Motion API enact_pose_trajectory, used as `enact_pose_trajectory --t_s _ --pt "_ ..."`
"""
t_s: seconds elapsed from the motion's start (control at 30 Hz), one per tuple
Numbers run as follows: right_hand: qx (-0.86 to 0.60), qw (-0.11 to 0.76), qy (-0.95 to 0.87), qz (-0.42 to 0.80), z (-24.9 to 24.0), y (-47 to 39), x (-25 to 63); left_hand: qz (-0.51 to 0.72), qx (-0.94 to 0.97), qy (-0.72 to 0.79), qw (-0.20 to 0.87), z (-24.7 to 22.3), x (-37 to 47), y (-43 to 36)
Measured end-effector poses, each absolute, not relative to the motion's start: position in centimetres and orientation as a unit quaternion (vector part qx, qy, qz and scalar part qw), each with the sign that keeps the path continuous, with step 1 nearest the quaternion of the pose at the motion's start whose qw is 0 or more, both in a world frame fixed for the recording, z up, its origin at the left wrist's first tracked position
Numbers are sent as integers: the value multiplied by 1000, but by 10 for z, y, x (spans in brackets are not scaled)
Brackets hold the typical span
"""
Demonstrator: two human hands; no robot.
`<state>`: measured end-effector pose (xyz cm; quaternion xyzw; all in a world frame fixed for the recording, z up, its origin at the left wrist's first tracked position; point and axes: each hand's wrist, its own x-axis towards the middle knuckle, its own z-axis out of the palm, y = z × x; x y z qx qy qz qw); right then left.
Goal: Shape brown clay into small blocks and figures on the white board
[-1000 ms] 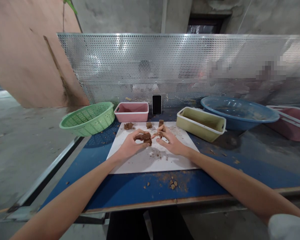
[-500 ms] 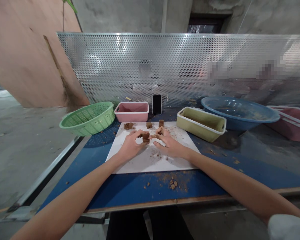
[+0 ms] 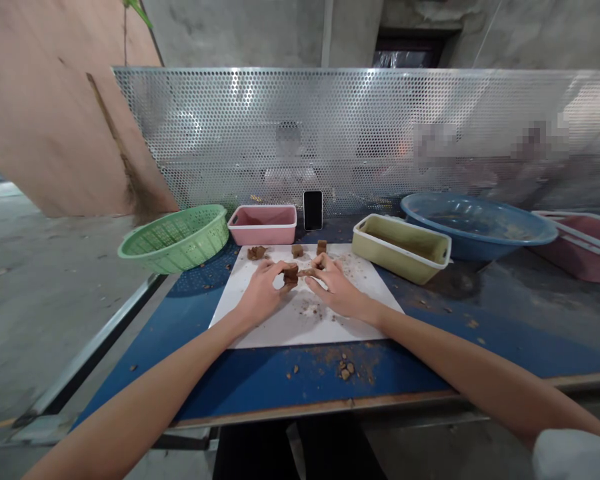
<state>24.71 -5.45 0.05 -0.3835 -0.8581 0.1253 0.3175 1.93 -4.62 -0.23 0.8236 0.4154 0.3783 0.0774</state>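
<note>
Between the thumb and fingers of my left hand (image 3: 261, 293) is a brown lump of clay (image 3: 291, 275), held just above a white board (image 3: 270, 331). My right hand (image 3: 337, 290) is close on its right side, with the fingers bent together. From those fingers a narrow tan shape (image 3: 307, 273) reaches to the clay's right side; whether it is a small tool or a soiled fingertip I cannot make out. Along the board's far edge stand a crumbly brown lump (image 3: 256, 253), a small block (image 3: 297, 251) and a taller brown block (image 3: 321, 247). Crumbs (image 3: 315, 310) lie scattered under my hands.
Behind the board are a green basket (image 3: 175, 240), a pink bin (image 3: 263, 233), an upright phone (image 3: 313, 211) and an olive bin (image 3: 403, 257). Farther right sits a blue basin (image 3: 480, 243). Loose bits (image 3: 347, 369) lie on the blue table (image 3: 220, 393); a perforated metal panel (image 3: 330, 133) stands behind.
The clay lump is turned and tilted a little in my left hand. My right fingers have shifted slightly beside it, and the tan shape shows more plainly.
</note>
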Motion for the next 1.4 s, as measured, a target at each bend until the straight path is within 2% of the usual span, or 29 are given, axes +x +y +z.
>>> enact_pose_trajectory --t_s 0.13,0.33,0.57,0.73,0.83,1.03,1.3,1.4 --pt "-364 332 -863 114 -1 -57 248 379 821 421 69 -4 18 -45" --pt "-365 294 -874 133 -3 -60 240 374 832 404 63 -8 20 -45" --pt "-423 366 -823 103 -6 -50 246 377 819 424 81 -3 21 -46" --pt "-368 348 -852 134 -8 -52 245 374 822 420 86 -5 20 -46" --pt "-383 337 -848 143 -10 -51 243 374 824 415 88 -7 20 -45" --pt "-404 384 -819 136 -10 -47 247 375 818 427 94 -4 20 -46" --pt "-373 299 -866 143 -8 -56 241 363 827 417 103 -8 20 -46" --pt "-400 308 -854 126 -7 -54 241 368 825 417 97 -9 20 -44"
